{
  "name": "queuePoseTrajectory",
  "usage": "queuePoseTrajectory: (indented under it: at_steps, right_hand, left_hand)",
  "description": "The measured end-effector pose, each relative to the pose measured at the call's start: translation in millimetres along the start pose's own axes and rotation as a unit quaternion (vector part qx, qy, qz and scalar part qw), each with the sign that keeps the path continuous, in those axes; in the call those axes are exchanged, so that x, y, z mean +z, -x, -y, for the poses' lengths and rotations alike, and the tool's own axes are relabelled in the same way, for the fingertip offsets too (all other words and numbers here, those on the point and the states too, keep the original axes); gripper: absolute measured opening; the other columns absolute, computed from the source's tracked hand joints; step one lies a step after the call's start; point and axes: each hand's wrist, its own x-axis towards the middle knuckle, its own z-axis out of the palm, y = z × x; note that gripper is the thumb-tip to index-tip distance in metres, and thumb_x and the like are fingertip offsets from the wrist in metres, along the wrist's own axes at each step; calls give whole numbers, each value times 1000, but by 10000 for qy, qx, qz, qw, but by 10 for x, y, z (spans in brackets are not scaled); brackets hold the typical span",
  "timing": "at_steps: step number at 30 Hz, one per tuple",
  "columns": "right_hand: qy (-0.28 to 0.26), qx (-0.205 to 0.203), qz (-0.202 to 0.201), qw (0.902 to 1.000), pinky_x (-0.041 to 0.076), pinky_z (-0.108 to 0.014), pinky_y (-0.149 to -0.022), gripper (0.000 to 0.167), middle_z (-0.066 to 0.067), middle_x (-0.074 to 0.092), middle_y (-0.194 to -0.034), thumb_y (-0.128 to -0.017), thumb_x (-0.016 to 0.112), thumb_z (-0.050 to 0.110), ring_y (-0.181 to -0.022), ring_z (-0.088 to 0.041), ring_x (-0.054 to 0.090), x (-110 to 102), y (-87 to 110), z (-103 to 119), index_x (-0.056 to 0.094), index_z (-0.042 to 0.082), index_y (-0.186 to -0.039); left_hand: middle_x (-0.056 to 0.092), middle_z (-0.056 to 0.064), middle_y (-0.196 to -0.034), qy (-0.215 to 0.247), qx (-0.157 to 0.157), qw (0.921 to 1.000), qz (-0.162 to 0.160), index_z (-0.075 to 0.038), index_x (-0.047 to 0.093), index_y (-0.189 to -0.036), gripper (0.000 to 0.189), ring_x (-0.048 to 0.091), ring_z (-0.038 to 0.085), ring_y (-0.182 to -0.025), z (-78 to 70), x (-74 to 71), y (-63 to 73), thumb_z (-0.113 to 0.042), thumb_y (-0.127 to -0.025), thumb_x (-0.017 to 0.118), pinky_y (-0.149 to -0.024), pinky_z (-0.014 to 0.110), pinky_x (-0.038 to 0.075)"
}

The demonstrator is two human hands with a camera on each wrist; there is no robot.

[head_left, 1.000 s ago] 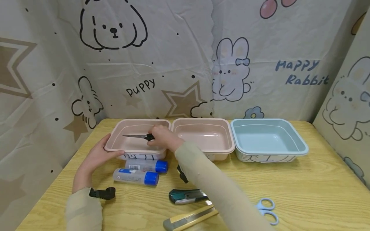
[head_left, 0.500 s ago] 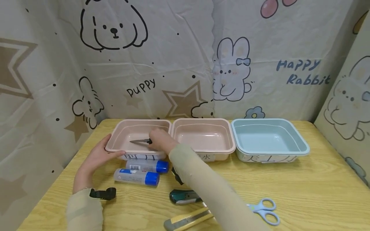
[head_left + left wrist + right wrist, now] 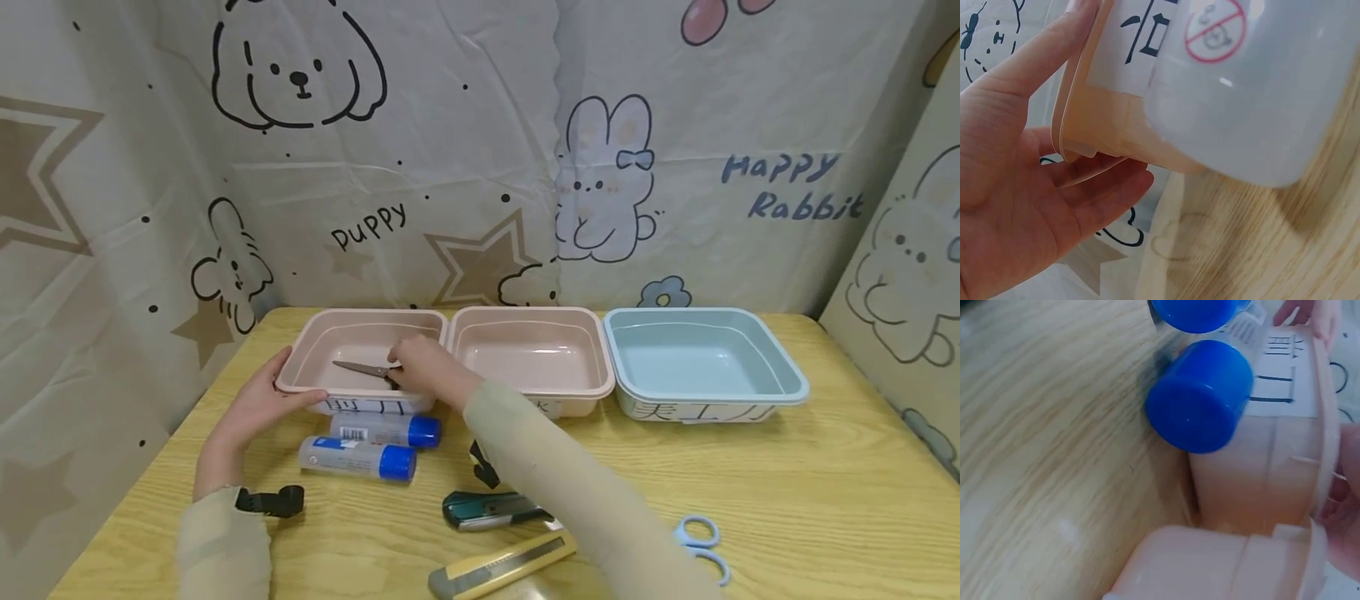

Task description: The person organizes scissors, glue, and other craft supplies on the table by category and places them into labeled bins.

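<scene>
In the head view, a pair of black-handled scissors (image 3: 363, 368) lies low inside the left pink bin (image 3: 318, 346), blades pointing left. The right hand (image 3: 427, 367) reaches over the bin's right side and grips the scissors at their handles, which the fingers mostly cover. At the bin's front left corner the left hand (image 3: 258, 400) holds the rim, thumb at the front and fingers round the left side. In the left wrist view those fingers curl beneath the rim. The right wrist view catches only part of the right hand (image 3: 1347, 506) at its edge.
Two clear glue bottles (image 3: 348, 458) with blue caps lie before the left bin. A second pink bin (image 3: 532, 358) and a blue bin (image 3: 675, 358) stand to its right. Nearer lie a green utility knife (image 3: 487, 510), a yellow one (image 3: 502, 565) and blue-handled scissors (image 3: 690, 547).
The right hand has lowered the black-handled scissors further into the left pink bin, and their blades now tilt differently. The left hand keeps its hold on the rim.
</scene>
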Motion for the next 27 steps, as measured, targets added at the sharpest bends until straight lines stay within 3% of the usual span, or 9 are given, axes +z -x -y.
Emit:
queuePoseTrajectory:
  at_steps: [7,10,17,27]
  right_hand:
    - [-718,-292,88,9970,46,-24,-88,26,-2,64,-110,-89,57,20,-99,-13,58,-113,300,-65,65,10,-112]
    - [-685,-372,76,9969,45,-25,-91,28,-2,61,-114,-90,57,22,-103,-13,57,-162,458,-67,63,10,-114]
    - [-526,-588,-103,9968,47,-24,-85,27,-1,61,-110,-91,55,24,-93,-10,57,-198,737,-86,63,12,-113]
    - [-255,-674,-321,9969,44,-30,-92,30,0,63,-111,-87,60,25,-102,-14,57,-280,1130,-217,62,13,-114]
  left_hand:
    - [28,28,-142,75,63,9999,41,-7,3,-147,105,35,43,-122,26,15,-13,-45,-75,70,-97,62,29]
    - [28,28,-141,80,64,9999,45,-7,2,-146,105,35,44,-122,25,15,-12,-44,-76,70,-97,63,29]
    - [26,29,-141,51,60,10000,37,-5,2,-146,105,33,45,-123,31,-7,-6,-44,-76,70,-97,63,27]
    - [27,28,-142,173,196,9996,47,-4,3,-146,102,34,44,-123,33,-3,-4,-40,-77,70,-97,63,28]
